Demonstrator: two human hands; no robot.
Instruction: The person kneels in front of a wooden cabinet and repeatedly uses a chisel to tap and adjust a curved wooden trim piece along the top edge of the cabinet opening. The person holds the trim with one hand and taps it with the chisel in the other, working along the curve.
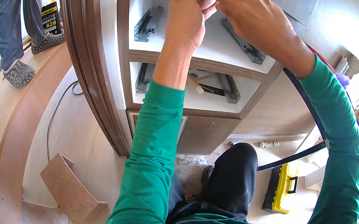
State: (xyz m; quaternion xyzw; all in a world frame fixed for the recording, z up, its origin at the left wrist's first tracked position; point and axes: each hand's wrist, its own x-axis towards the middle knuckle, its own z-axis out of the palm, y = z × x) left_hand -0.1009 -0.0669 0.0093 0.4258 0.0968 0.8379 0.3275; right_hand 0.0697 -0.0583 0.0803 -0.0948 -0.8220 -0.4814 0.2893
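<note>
Both my hands are raised to the top front edge of a wood-framed cabinet (243,70) with white-lined compartments. My left hand (184,19) is closed, thumb up, its fingertips meeting those of the right. My right hand (257,22) pinches close beside it, fingers bent. Whatever lies between the fingertips is too small or hidden to name. Below them, metal drawer slides (243,43) are fixed along the upper compartment's sides. The lower compartment has another slide (229,87) and a wooden-handled tool (195,84) lying inside.
A long black strip (292,158) curves behind my right forearm. On the floor stand a black and yellow toolbox (283,189), a white tube (269,144) and a wooden box piece (70,188). A cable (50,125) trails at left. Another person's legs (11,28) stand on a raised wooden platform.
</note>
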